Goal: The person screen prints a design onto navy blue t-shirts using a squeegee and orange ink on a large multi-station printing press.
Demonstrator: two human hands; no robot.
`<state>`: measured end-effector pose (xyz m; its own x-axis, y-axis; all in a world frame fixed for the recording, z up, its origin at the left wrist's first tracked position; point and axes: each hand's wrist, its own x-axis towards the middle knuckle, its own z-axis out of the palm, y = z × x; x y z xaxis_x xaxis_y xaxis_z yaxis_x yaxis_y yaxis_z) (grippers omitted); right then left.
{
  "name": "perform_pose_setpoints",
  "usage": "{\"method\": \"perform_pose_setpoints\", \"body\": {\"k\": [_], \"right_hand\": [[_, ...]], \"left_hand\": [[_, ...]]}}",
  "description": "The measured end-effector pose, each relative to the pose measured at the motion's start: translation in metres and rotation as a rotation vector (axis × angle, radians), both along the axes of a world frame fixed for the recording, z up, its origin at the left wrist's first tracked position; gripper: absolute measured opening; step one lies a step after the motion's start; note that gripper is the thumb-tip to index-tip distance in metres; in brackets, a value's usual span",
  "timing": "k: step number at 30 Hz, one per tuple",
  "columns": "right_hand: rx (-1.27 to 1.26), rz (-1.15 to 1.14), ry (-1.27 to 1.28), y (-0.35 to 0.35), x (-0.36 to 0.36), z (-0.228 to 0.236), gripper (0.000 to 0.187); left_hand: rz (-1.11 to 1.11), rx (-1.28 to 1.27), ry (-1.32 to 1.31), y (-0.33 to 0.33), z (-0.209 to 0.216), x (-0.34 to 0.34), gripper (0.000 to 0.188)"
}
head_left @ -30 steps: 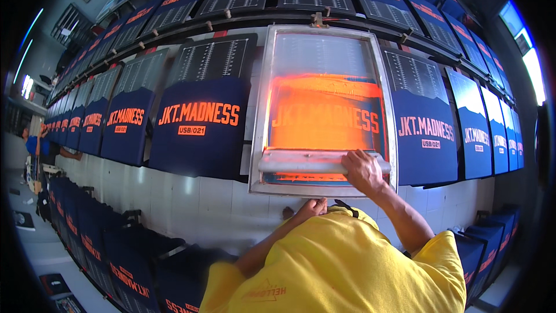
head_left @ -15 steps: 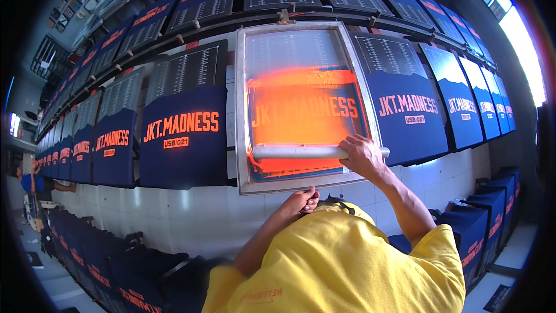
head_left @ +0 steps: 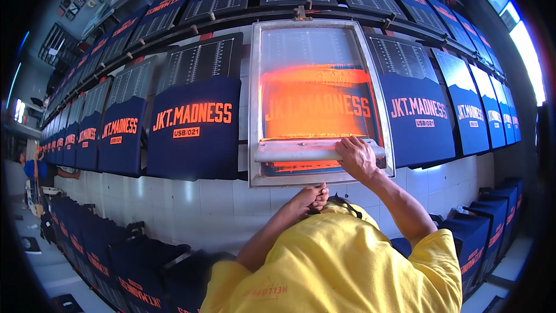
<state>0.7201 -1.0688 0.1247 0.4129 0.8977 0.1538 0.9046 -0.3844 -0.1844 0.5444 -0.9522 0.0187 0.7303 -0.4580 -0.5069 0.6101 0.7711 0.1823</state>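
Note:
A screen-printing frame (head_left: 257, 81) with a pale metal rim lies over a board in the middle. Orange ink (head_left: 315, 101) covers much of its mesh, and dark lettering shows through. Across the near part of the mesh lies a long pale squeegee (head_left: 295, 150), tilted so its broad side shows. My right hand (head_left: 357, 157) is closed around the squeegee right of its middle. At the frame's near edge my left hand (head_left: 313, 198) is curled closed, its thumb against or close to the rim. Whatever its fingers hold is hidden.
Navy shirts with orange print, one of them a near shirt (head_left: 194, 133), lie on boards either side of the frame. A rail (head_left: 231, 17) with pegs runs behind, with another row of shirts beyond. More shirts (head_left: 475, 232) stand behind me. A person (head_left: 36, 168) is far left.
The squeegee has tilted, showing more of its broad side, and sits slightly nearer the frame's near edge. The whole view has shifted a little. My left hand stays closed at the rim.

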Motion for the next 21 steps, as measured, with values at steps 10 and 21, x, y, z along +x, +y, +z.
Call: {"method": "perform_pose_setpoints", "body": {"k": [10,21], "right_hand": [[-0.026,0.059,0.007,-0.014,-0.016,0.001,0.032],[-0.021,0.024,-0.005,-0.011,-0.016,-0.001,0.023]], "left_hand": [[-0.079,-0.022,-0.031,0.003,-0.009,0.000,0.041],[0.181,1.314,-0.521,0.030,0.074,-0.032,0.021]]}}
